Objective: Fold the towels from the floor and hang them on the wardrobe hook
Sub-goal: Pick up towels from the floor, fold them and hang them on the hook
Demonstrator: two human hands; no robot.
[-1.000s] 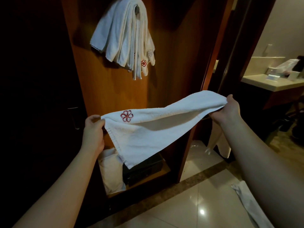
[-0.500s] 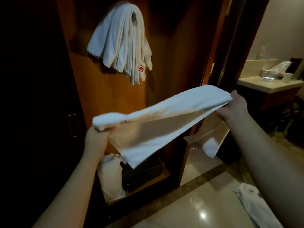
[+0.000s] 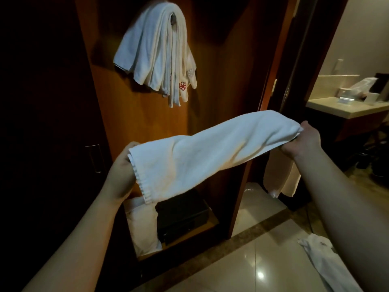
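Before the open wooden wardrobe [image 3: 147, 127], the left hand [image 3: 123, 171] and right hand [image 3: 303, 140] each pinch an end of the folded white terry towel [image 3: 210, 154], stretched mid-air below the hook's hung white towels [image 3: 160, 53], so draping seems next.

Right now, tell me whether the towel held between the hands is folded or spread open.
Folded. The towel is doubled lengthwise into a narrow band, stretched between the left hand and right hand.
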